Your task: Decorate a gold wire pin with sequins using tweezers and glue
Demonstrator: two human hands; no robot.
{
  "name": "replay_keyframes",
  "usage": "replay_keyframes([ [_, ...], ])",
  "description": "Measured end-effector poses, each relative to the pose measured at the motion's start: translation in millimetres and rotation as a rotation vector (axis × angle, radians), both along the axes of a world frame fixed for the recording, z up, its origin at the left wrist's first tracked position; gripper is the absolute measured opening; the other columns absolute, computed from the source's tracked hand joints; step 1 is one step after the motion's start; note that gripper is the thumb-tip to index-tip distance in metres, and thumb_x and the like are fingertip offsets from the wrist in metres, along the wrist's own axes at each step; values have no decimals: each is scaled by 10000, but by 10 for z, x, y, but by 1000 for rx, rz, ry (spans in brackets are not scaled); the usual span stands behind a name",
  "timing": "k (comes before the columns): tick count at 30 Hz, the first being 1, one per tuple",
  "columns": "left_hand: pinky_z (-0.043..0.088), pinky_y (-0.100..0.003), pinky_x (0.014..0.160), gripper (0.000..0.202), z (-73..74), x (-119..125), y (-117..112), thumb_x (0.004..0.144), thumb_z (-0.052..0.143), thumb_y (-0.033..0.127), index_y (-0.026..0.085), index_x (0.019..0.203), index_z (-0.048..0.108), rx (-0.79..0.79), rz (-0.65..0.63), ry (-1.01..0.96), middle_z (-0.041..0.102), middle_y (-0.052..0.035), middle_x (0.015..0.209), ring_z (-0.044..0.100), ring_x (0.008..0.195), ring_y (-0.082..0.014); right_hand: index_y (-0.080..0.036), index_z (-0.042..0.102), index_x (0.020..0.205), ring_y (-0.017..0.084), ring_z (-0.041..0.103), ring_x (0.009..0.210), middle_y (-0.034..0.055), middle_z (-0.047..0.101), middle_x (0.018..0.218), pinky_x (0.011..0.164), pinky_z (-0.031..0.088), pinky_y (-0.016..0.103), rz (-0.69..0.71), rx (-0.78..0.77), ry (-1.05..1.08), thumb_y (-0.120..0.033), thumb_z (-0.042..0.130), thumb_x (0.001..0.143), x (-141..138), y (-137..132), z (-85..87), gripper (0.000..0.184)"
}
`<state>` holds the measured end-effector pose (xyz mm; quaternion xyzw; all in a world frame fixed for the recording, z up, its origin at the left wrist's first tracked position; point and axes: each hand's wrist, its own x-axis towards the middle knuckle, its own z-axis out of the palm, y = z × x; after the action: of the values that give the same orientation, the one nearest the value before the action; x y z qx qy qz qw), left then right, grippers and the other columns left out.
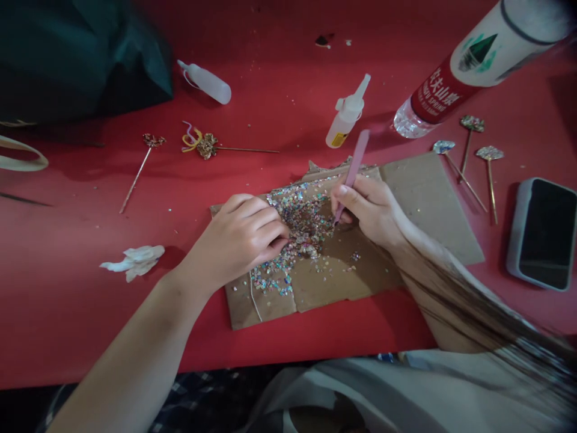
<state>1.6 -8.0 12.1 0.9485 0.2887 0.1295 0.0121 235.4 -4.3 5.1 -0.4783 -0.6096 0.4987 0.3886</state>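
Observation:
My right hand (372, 207) is closed around slim pink tweezers (357, 159), held like a pen. Their dark tip points down at the edge of a spread of small glittering multicoloured flakes (300, 207). These flakes lie on a flat piece of brown cardboard (356, 273). Just left of the tweezers, my left hand (252, 234) is over the flakes with its fingers curled together. Whatever its fingertips pinch, if anything, is hidden. A thin white strand (255, 297) lies on the cardboard below my left hand.
Glue bottles stand upright (345, 120) and lie flat (207, 83) on the red table. Glitter-topped sticks lie left (135, 177) and right (492, 186). A water bottle (433, 93), a phone (545, 231), crumpled tissue (135, 261) and a dark bag (81, 60) surround the cardboard.

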Motion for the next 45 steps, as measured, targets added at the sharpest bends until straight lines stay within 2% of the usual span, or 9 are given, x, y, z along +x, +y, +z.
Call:
replay_keyframes([
  [8,406,-343,820,129,-2,14,-13,892,533,275,219,876,648,-9,-59,-10,663,-1,839,582,864,-181,-169,520,640,85,445,540,-23,500,568,540,339,248,150,89,-251,-365,487,903,-21,-60,6,329],
  [18,405,-346,802,121,2,20,-21,887,544,260,223,884,659,-18,-48,-2,670,-3,834,584,878,-182,-187,528,638,116,462,573,-2,542,586,626,384,291,198,185,-390,-370,468,913,-39,-69,46,337],
  [28,402,-343,779,139,-2,26,-22,898,528,274,218,891,655,-15,-47,0,672,-6,845,581,867,-185,-186,537,648,114,465,569,-10,555,580,661,377,299,215,270,-383,-346,472,914,-35,-72,7,317],
  [32,403,-339,780,139,-4,20,-25,896,531,274,221,886,660,-10,-39,1,673,-10,849,580,874,-182,-186,538,650,113,471,573,-9,547,588,637,372,291,206,268,-341,-394,470,915,-34,-73,2,344],
  [37,403,-338,790,137,-12,15,-28,897,531,274,222,903,658,-24,-42,-11,673,-11,863,580,895,-183,-187,540,668,116,480,593,-2,544,602,604,372,281,210,195,-299,-407,448,927,-19,-87,15,352],
  [42,405,-339,787,137,-12,18,-28,893,534,270,221,890,662,-42,-39,-21,668,-13,838,580,885,-182,-192,558,661,122,468,585,-2,545,601,603,368,287,212,294,-287,-391,487,912,9,-80,-66,328],
  [45,406,-336,773,141,-9,16,-27,897,530,274,217,884,658,-31,-43,-15,668,-12,837,579,876,-182,-190,564,671,118,463,579,-6,546,598,604,365,285,221,302,-281,-379,490,915,16,-74,-95,317],
])
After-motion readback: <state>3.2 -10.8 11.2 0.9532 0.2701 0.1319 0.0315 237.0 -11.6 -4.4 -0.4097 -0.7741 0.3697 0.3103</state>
